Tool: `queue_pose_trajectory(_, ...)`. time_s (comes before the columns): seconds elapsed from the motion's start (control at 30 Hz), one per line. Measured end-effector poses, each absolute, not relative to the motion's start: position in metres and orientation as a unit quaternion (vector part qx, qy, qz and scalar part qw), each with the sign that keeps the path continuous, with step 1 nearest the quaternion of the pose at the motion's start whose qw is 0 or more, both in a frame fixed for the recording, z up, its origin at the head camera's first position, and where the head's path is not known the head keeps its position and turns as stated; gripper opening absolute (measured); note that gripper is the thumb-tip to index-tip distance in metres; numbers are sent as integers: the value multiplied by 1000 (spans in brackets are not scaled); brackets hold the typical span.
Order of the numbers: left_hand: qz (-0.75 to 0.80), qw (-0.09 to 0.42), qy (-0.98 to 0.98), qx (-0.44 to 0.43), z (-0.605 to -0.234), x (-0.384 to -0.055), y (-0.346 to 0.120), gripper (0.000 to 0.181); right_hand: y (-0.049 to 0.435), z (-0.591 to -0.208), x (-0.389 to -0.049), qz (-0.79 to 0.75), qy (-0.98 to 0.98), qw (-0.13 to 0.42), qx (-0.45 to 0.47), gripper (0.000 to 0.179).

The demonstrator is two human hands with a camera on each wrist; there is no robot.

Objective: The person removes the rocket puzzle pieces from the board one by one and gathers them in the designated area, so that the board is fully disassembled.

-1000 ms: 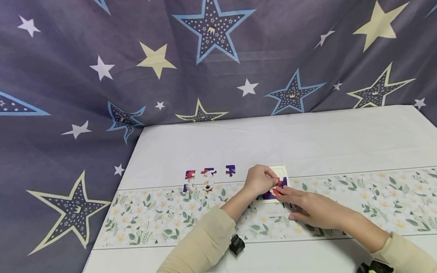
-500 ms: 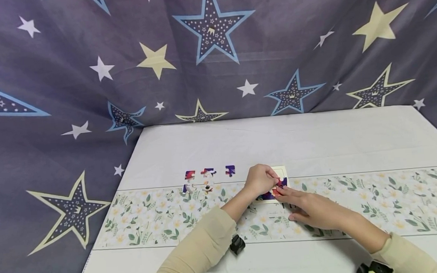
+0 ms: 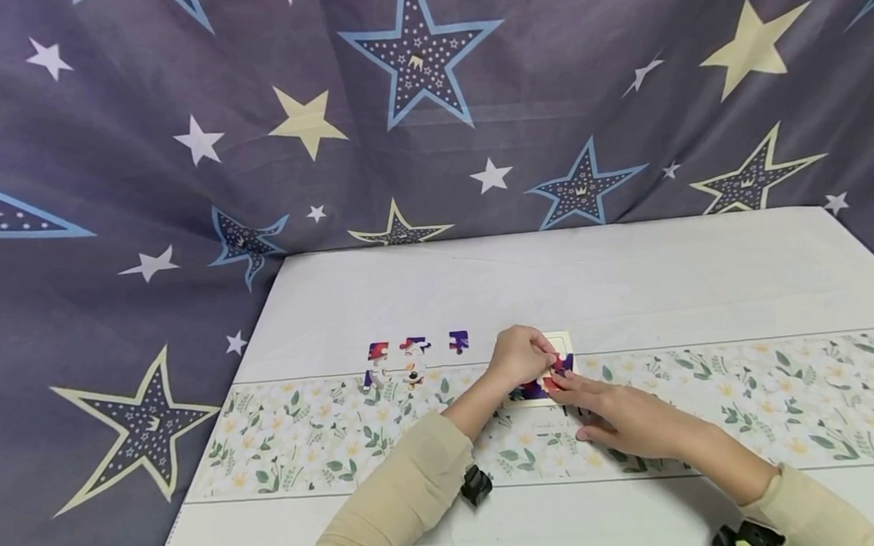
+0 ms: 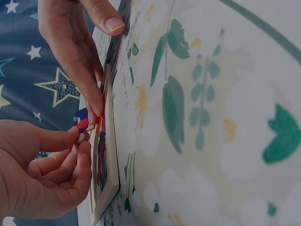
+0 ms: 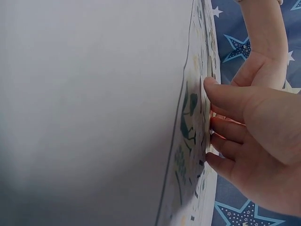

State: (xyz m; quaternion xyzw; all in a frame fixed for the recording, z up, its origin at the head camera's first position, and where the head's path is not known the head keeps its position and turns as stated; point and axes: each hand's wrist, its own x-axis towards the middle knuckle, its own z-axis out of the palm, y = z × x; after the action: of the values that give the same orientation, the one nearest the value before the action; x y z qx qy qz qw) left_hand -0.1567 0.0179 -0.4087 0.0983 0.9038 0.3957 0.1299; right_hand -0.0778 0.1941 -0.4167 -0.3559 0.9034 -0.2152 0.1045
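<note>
In the head view my left hand (image 3: pixel 519 356) is over a small cream-framed puzzle board (image 3: pixel 559 337), partly filled with red and purple pieces. In the left wrist view its thumb and fingers pinch a puzzle piece (image 4: pixel 81 116), tilted up from the board; the fingertips hide part of it. My right hand (image 3: pixel 629 416) reaches in from the right, its extended fingertips resting on the pieces in the board. Seen from the right wrist, the fingers of that hand (image 5: pixel 263 136) lie along the board's edge, thumb apart from them.
Left of the board lie several loose puzzle pieces, among them a purple one (image 3: pixel 459 342), a red one (image 3: pixel 378 351) and one with a white figure (image 3: pixel 415 347). A floral strip (image 3: pixel 304 440) crosses the white table. A star-patterned curtain (image 3: pixel 249 151) hangs behind and at the left.
The view has shifted very slightly. Both hands stay nearly in place at the board, and the loose pieces lie as before.
</note>
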Motion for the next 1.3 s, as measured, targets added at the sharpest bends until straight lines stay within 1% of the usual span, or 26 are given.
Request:
queue_pose_trajectory(0.23,407,125,901,88,-406,-161,19,7,195,-417,-78,-214,905,108,-352,54)
queue_pose_trajectory(0.47,429,127,892,66,-398,-166,9,4,194,-418,-79,-203,906,98,-357,55)
queue_pose_trajectory(0.77,437,129,889,45,-399,-172,-23,4,192,-417,-78,-198,910,97,-351,55)
queue_pose_trajectory(1.13,477,149,866,4,-398,-175,-71,8,190,-417,-78,-198,913,99,-343,55)
queue_pose_trajectory(1.3,477,144,867,-6,-398,-172,-89,9,190,-416,-77,-193,913,102,-346,56)
